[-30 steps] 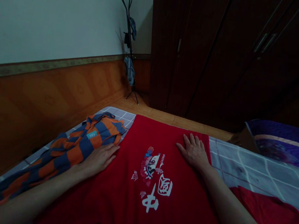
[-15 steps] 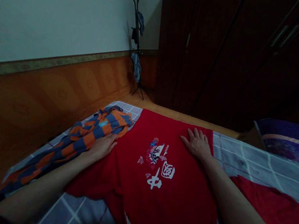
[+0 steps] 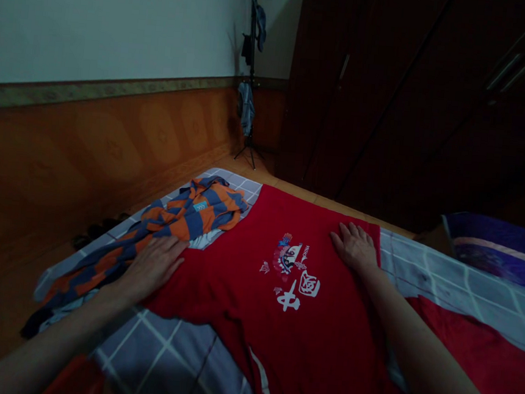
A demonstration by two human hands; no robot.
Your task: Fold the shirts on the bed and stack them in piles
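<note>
A red T-shirt with a colourful print and white characters lies spread on a bed with a grey checked sheet. My left hand rests with its fingers extended on the left sleeve, beside an orange and blue checked garment. Flat on the shirt near its far right corner is my right hand, fingers apart. Neither hand grasps anything.
Another red cloth lies on the right of the bed. Beyond it is a purple item. A black coat stand with clothes is in the corner, by a dark wardrobe. Shoes lie on the floor at left.
My left hand has slid left and nearer along the shirt's sleeve, which now lies more spread out. My right hand stays at the same spot on the shirt. The view has shifted a little.
</note>
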